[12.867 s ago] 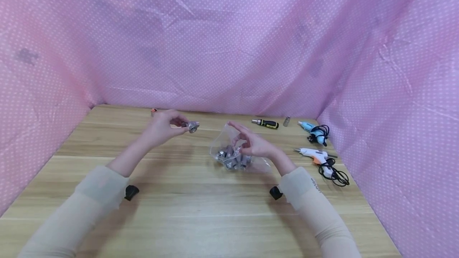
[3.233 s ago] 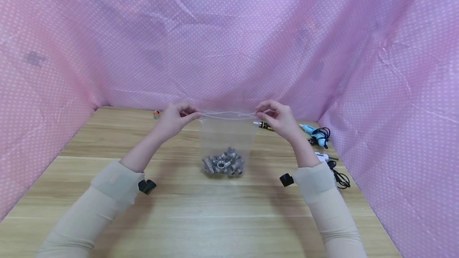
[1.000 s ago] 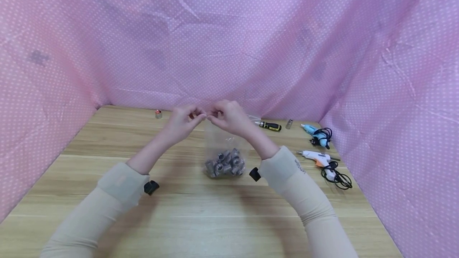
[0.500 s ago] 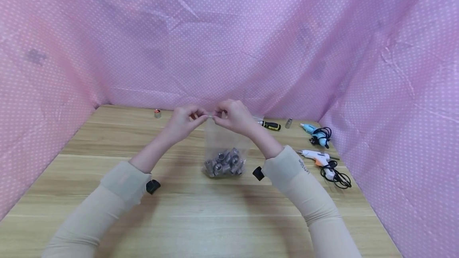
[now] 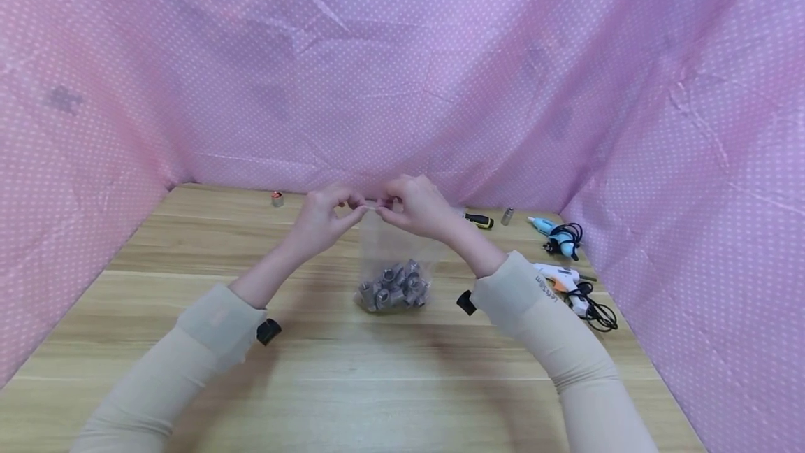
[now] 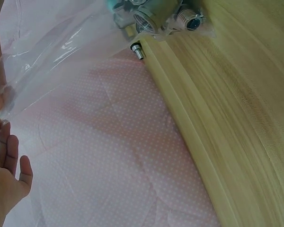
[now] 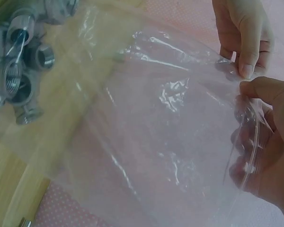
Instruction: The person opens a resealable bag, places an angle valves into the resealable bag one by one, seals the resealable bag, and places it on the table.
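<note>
A clear zip-lock bag (image 5: 402,240) hangs upright between both hands over the wooden table. Several grey metal pipe fittings (image 5: 391,286) are heaped in its bottom, some with threads showing in the right wrist view. My left hand (image 5: 322,221) pinches the bag's top edge at the left corner between thumb and fingertips. Close beside it, my right hand (image 5: 416,207) pinches the same edge. In the right wrist view the right hand (image 7: 270,137) has its thumb on the near side of the film, with fingers showing through behind the seal strip (image 7: 253,156).
Behind the bag at right lies a black and yellow screwdriver (image 5: 480,221), partly hidden, beside a small metal piece (image 5: 506,216). A blue glue gun (image 5: 556,235) and a white glue gun (image 5: 569,285) with black cords lie near the right edge. A small metal ring-like piece (image 5: 277,199) stands at back left.
Earlier the bag lay on the table, with a fitting in my left hand. Then both hands held its top corners apart. My right hand came to the left corner, and has since shifted slightly right.
</note>
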{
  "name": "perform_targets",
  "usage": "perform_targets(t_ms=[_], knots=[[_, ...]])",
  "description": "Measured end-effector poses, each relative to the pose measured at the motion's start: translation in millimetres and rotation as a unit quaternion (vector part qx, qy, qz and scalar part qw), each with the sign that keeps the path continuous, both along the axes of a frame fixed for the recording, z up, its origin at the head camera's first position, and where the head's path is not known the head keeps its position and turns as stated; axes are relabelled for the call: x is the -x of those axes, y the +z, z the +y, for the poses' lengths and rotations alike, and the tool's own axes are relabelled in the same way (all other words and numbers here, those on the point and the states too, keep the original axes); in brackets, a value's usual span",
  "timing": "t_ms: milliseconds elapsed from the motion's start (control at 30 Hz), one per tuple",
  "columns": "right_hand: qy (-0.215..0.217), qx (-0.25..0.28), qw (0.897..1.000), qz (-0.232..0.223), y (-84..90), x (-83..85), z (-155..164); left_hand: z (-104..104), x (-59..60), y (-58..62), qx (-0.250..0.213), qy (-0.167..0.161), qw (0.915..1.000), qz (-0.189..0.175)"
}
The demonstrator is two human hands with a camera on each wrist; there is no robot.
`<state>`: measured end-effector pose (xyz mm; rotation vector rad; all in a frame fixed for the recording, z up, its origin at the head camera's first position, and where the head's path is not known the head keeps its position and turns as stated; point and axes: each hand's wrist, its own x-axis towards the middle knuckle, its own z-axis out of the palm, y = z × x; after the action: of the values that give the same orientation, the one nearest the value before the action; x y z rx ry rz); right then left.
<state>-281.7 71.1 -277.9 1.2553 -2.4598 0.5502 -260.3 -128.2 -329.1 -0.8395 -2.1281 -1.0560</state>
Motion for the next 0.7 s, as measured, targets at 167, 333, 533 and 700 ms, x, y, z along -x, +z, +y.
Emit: perform_targets(t_ms=[167,333,533,700], knots=[[-0.006,-0.013,1.0,0.001,2.4,-1.6,6.2,2.0,0.9,0.2,-0.001,-0.003,0.9998,0.018],[-0.004,-0.025,1.0,0.011,3.0,-1.5,12.2,2.7,0.2,1.0,-0.001,-0.003,0.9998,0.018],[-0.001,-0.031,0.999,0.023,2.1,-0.3,20.4,2.5,0.4,0.8,-0.001,0.006,0.9999,0.014],[-0.001,-0.031,0.999,0.021,0.4,0.9,28.2,1.0,0.6,0.0,-0.005,0.004,0.9999,0.013]])
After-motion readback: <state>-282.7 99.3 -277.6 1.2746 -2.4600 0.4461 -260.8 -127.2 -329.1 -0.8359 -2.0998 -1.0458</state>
